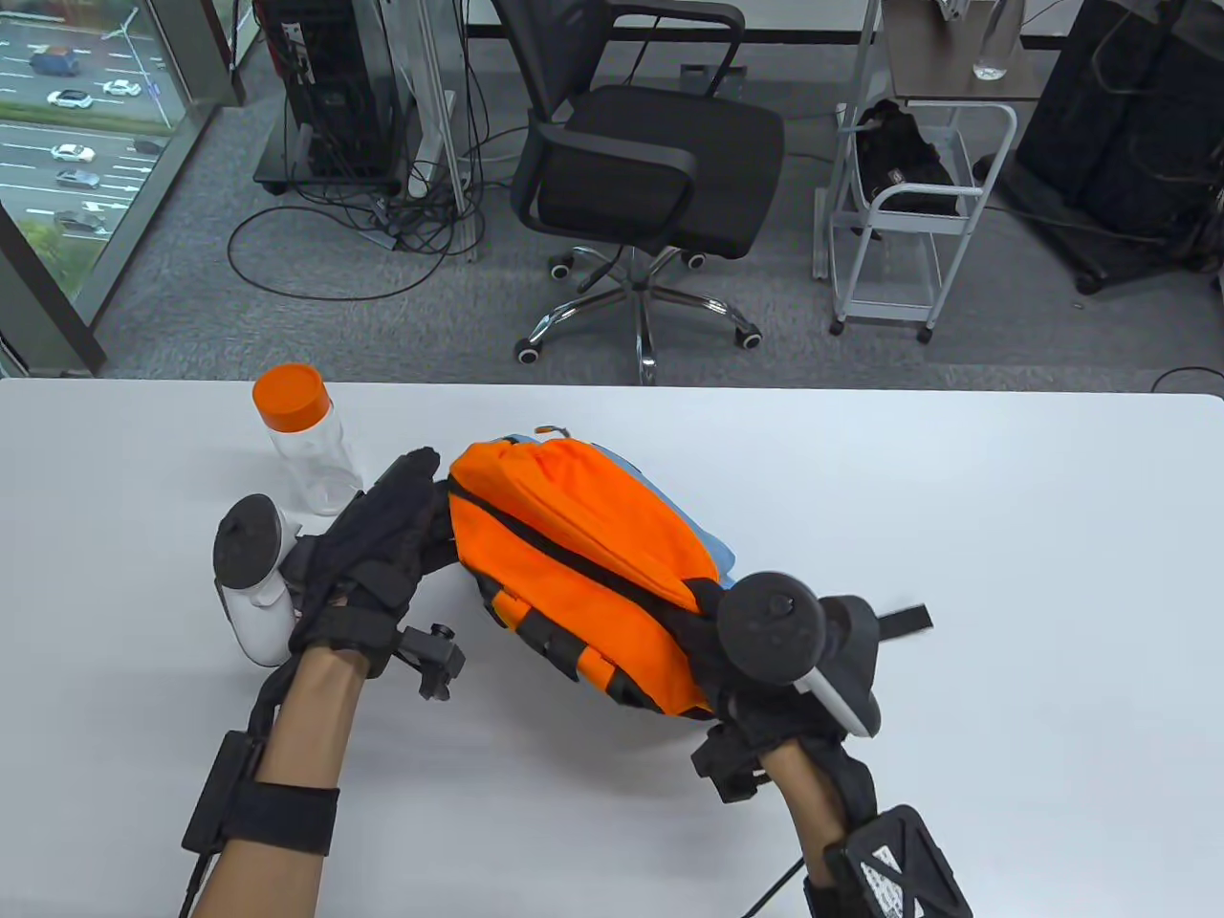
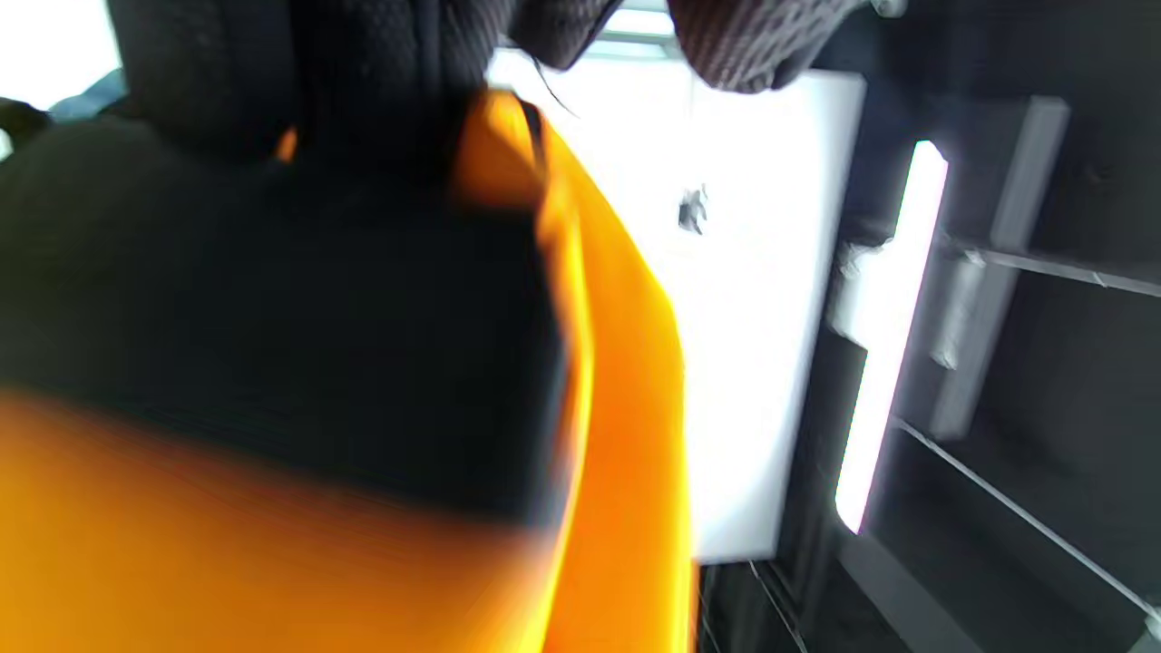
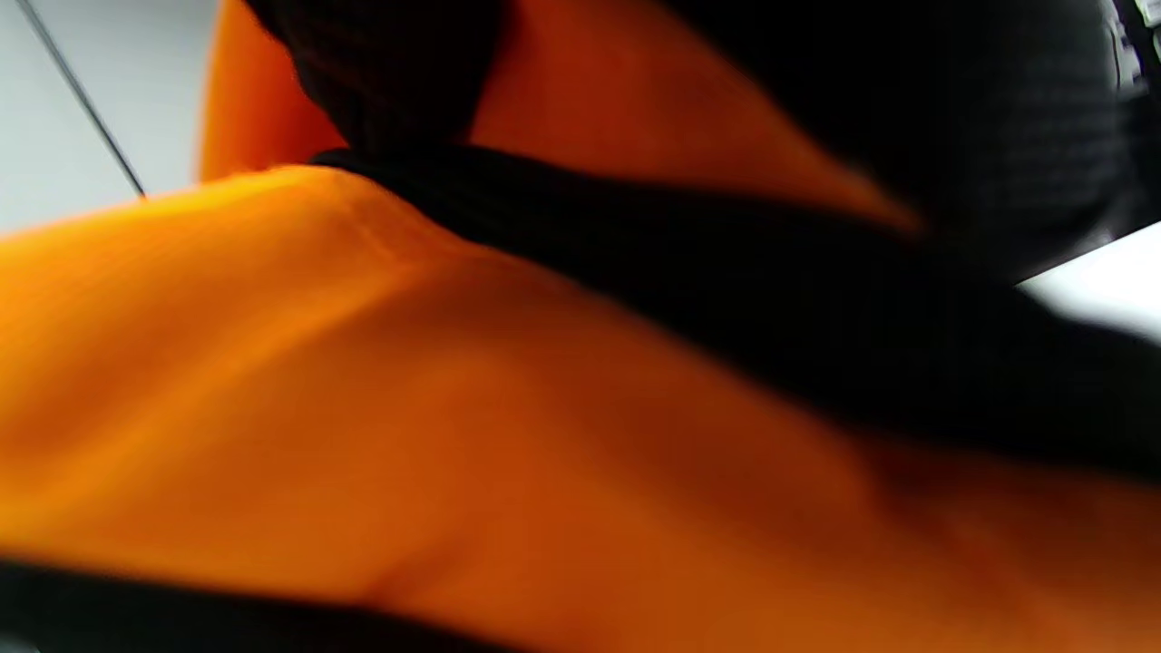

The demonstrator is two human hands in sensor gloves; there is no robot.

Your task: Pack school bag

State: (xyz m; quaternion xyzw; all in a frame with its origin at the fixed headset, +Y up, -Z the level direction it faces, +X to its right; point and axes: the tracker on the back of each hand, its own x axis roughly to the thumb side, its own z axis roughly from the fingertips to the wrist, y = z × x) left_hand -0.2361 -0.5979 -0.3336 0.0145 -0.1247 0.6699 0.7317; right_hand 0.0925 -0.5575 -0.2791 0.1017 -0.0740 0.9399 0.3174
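Centrally on the white table (image 1: 956,497) lies the orange backpack (image 1: 574,555), left hand (image 1: 378,555) gripping its near-left end, right hand (image 1: 755,660) closed on its black strap, orange-capped clear bottle (image 1: 301,440) standing just beyond.

— What do we see under it all?
— We see a big white table (image 1: 956,574).
— What sits on it?
— We see an orange school bag (image 1: 583,574) lying on its side. Just beside the bag stands a clear bottle (image 1: 306,440) with an orange lid.
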